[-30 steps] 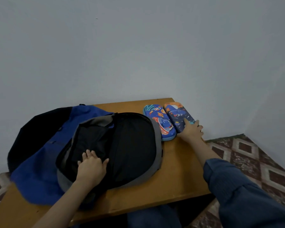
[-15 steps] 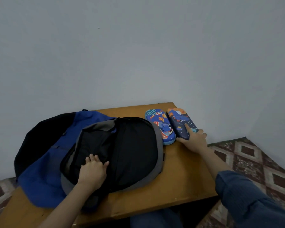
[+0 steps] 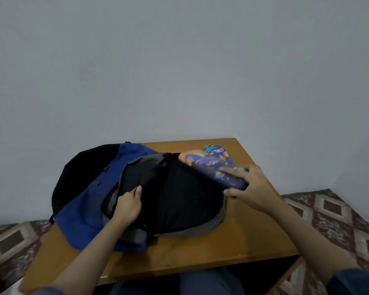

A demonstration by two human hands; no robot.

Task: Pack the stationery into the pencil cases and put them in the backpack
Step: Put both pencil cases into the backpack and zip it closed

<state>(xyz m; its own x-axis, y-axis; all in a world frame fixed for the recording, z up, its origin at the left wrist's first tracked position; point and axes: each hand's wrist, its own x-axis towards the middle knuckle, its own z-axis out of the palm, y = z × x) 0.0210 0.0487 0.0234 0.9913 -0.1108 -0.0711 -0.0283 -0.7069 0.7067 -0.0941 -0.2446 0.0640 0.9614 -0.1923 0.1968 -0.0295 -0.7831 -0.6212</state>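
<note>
A blue and black backpack (image 3: pixel 83 201) lies on the wooden table (image 3: pixel 200 252) with its black, grey-edged flap (image 3: pixel 190 199) folded open. My left hand (image 3: pixel 128 205) grips the edge of the opening on the left. My right hand (image 3: pixel 249 188) holds a dark blue patterned pencil case (image 3: pixel 211 169), tilted and lifted over the flap's right side. A second pencil case (image 3: pixel 218 151), lighter blue, lies on the table behind it, mostly hidden by the first.
The table stands against a plain grey wall (image 3: pixel 179 71). Patterned floor tiles (image 3: pixel 332 220) show to the right and left. My knees in blue trousers (image 3: pixel 200 282) are under the table's front edge.
My right hand has picked the dark blue pencil case up off the table and carried it left, over the backpack. My left hand has shifted to grip the opening's edge.
</note>
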